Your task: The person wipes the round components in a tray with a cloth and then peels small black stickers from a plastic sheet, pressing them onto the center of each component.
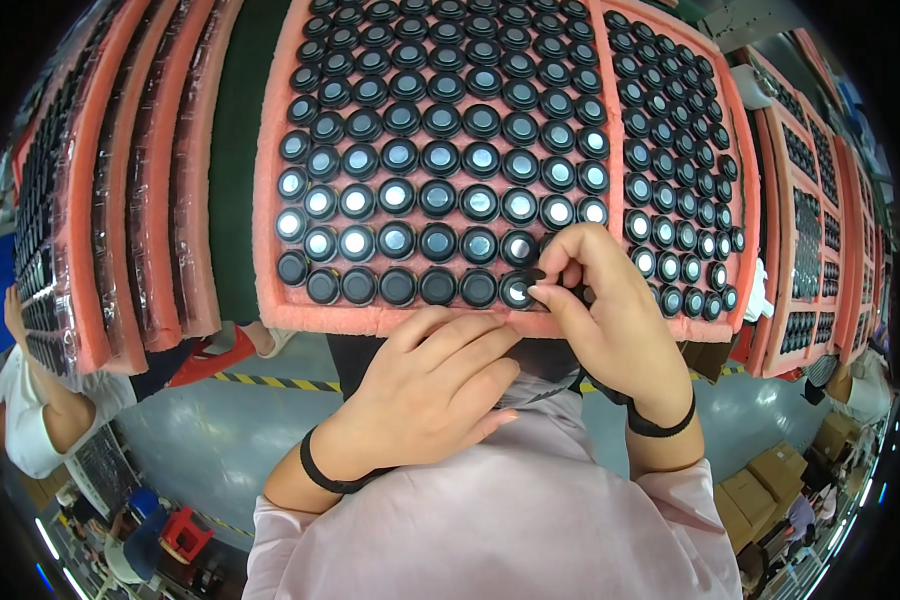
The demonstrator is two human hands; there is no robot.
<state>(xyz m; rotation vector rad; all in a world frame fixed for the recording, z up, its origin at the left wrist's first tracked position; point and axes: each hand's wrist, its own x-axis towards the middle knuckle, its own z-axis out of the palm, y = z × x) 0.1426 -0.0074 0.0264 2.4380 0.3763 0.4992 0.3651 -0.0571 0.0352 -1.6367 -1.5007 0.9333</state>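
From the head camera we look down on a pink foam tray (400,318) packed with rows of round black caps (440,200), many showing shiny silver centres, and our work sits at its near edge. Our right hand (610,310) is curled over the bottom row at the tray's right corner, its fingertips (548,292) pinching a small dark piece — too hidden to name — just beside the last cap in the row (516,290). Our left hand (435,385) lies flat and relaxed below the tray's rim, fingers loosely together, holding nothing that we can see, and a black band circles each wrist. A second tray (745,180) of smaller caps stands touching the first on the right, and more pink trays (100,200) lean in a stack at the left, while another person's arm (45,400) shows at the far left edge. The risks, as we judge them — the tiny piece could slip from the pinch and drop off the tray edge to the grey floor (220,440) below, or the knuckles could nudge neighbouring caps out of their foam pockets, since the rows sit so close together.
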